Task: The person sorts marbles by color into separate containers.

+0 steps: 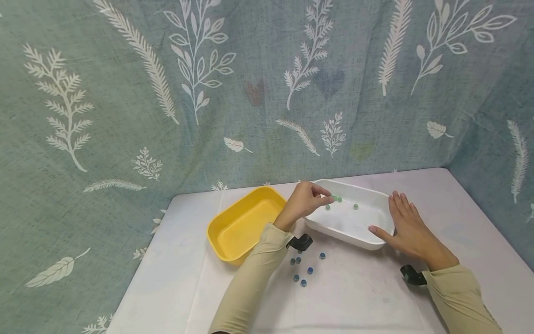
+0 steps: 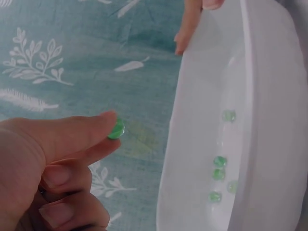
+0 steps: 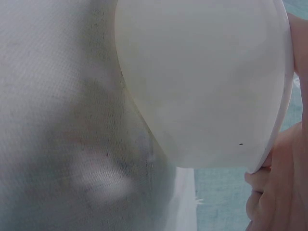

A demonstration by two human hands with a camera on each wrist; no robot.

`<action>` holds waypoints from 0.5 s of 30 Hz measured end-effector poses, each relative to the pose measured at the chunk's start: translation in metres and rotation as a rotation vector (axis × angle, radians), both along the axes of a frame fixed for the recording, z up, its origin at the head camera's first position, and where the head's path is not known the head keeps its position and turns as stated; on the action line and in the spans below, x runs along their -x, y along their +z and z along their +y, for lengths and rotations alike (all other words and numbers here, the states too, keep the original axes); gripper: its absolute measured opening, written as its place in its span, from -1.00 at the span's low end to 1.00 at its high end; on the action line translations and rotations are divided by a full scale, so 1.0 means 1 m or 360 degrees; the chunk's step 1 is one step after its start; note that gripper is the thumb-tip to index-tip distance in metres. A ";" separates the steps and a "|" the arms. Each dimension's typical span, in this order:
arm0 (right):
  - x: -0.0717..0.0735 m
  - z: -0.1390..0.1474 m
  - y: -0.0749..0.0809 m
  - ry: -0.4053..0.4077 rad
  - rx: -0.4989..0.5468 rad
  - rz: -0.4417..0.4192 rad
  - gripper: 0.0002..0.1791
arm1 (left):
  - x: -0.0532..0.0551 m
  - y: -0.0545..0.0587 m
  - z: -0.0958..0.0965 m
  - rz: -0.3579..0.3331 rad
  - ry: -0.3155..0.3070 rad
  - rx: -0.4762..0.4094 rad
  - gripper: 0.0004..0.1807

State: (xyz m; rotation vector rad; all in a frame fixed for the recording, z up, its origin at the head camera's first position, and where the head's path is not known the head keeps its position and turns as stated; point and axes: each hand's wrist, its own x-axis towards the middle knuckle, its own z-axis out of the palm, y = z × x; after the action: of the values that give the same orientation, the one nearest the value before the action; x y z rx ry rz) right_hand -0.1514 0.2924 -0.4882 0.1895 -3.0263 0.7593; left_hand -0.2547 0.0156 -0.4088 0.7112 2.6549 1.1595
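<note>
Left wrist: left fingers (image 2: 86,130) pinch a green marble (image 2: 117,130) between tips; right fingers (image 1: 394,208) extended

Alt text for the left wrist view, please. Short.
A person's left hand pinches a green marble between thumb and finger, left of a white tray in the picture with several more green marbles inside. Fingers of the right hand show at top. Behind hangs teal cloth with white leaf prints.
</note>
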 end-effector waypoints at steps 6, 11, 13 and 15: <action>0.001 0.001 -0.002 0.0000 -0.0002 -0.0004 0.32 | 0.007 -0.008 0.007 -0.0038 0.0049 0.0049 -0.77; 0.001 0.001 -0.003 -0.0002 0.0004 0.0002 0.31 | 0.013 -0.015 0.012 -0.0080 0.0077 0.0083 -0.77; 0.001 0.001 -0.003 -0.0004 0.0008 0.0003 0.31 | 0.015 -0.017 0.014 -0.0089 0.0088 0.0110 -0.77; 0.001 0.001 -0.003 -0.0006 0.0012 0.0002 0.32 | 0.017 -0.020 0.016 -0.0087 0.0094 0.0141 -0.78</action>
State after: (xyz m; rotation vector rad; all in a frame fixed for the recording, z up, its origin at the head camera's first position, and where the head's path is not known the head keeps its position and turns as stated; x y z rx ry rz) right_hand -0.1524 0.2937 -0.4910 0.1840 -3.0211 0.7698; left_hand -0.2720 0.0311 -0.4289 0.5819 2.6792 1.0519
